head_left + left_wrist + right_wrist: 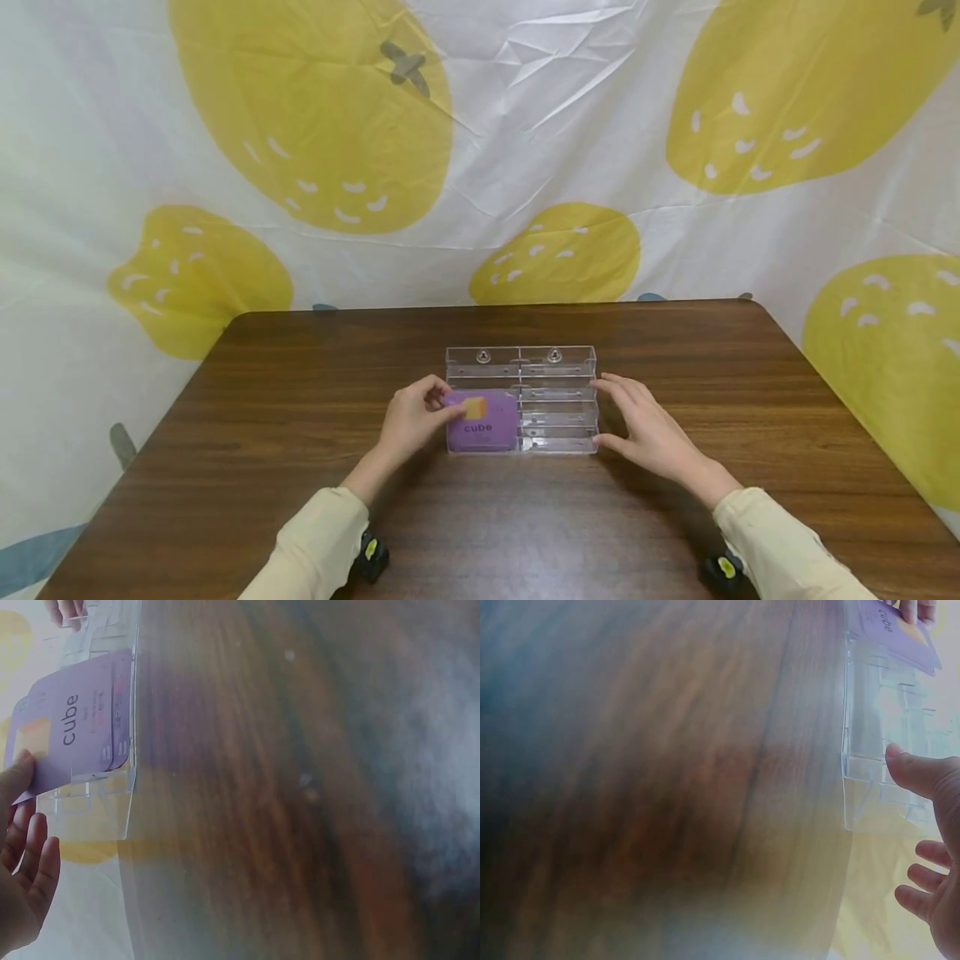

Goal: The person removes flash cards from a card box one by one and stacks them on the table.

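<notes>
The left hand (416,414) pinches the purple cards (483,435) near their upper left corner, thumb across the front by the cube picture; in the left wrist view the lower fingers hang loosely curled. The cards lean in the near left part of the clear rack (558,419), which sits on the bench (480,525). The right hand (637,425) is spread, thumb and fingertips at the rack's right end, gripping nothing.

The left wrist view shows at least two cards, their edges out of line. Held at one corner only, they could fan apart or twist if the pinch slackens. A lower edge out of step with its neighbour could catch on the rack's lip; whether the cards reach the bottom I cannot tell. Pressing down against such a catch might bend them under the thumb.

The rack looks light. A sideways push from the left could slide or turn it, since the right hand appears to brace one end only. Clear walls make a misplaced edge hard to notice.
</notes>
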`<action>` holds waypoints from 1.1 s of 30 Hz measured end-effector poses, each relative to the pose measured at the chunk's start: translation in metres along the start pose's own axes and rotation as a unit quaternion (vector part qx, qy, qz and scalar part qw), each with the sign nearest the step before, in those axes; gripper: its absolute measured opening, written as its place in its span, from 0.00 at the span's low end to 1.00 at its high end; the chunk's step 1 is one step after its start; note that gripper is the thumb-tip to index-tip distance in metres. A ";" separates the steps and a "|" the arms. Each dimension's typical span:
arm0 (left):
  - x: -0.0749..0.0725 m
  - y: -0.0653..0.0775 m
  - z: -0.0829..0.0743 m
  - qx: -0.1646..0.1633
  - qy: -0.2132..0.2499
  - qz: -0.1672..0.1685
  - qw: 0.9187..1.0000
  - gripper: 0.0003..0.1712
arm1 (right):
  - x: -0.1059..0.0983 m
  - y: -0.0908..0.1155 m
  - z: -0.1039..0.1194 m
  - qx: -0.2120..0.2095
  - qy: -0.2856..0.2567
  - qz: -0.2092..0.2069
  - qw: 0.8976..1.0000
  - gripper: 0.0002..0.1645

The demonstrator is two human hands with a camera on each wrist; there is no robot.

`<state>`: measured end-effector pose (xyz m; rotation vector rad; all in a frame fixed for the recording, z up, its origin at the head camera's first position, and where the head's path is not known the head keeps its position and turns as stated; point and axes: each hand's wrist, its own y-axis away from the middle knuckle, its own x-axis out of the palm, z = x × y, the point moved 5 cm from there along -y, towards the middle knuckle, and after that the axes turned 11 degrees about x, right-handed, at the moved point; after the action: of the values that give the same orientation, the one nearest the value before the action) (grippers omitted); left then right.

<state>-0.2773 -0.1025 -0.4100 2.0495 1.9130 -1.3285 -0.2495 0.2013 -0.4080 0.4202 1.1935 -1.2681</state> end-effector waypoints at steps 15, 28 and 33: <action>-0.006 -0.001 0.003 -0.022 0.067 -0.016 0.997 0.07 | 0.001 0.001 -0.001 0.000 -0.002 -0.002 1.000 0.46; -0.006 -0.009 0.003 -0.066 0.176 -0.026 0.982 0.05 | 0.000 0.001 -0.001 0.006 -0.002 0.005 1.000 0.46; -0.007 -0.009 0.003 -0.097 0.252 -0.040 0.962 0.07 | 0.001 0.001 -0.001 0.009 -0.003 0.007 1.000 0.46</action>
<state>-0.2856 -0.1082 -0.4033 2.3897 2.2193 -0.6230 -0.2486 0.2019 -0.4093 0.4362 1.1724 -1.2669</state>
